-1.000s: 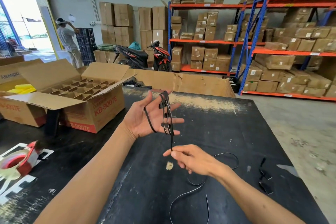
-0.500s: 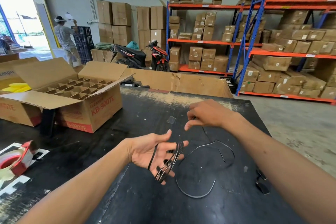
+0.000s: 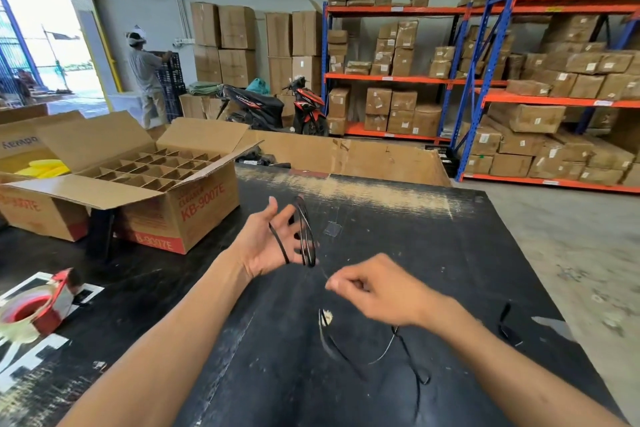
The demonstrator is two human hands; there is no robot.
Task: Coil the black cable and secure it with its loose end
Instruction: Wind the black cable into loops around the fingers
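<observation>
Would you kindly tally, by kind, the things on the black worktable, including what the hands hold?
Black cable, partly coiled on the left hand, fed by the right hand: 1
Open cardboard boxes: 2
Tape dispenser: 1
Small black clips at the right edge: 1 cluster, number unclear
Total: 5

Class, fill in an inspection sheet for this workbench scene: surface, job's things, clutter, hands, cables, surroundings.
Surface: black table, scuffed and worn pale along the far edge.
Job's things: black cable, several loops round the left fingers; the rest trails onto the table.
Clutter: tape dispenser, open divided carton, small black pieces near the right edge.
Hands: left hand open, holding the loops; right hand pinching the cable.
Cables: only the black one seen.
Surroundings: racks of boxes, motorbike, a person by crates.
</observation>
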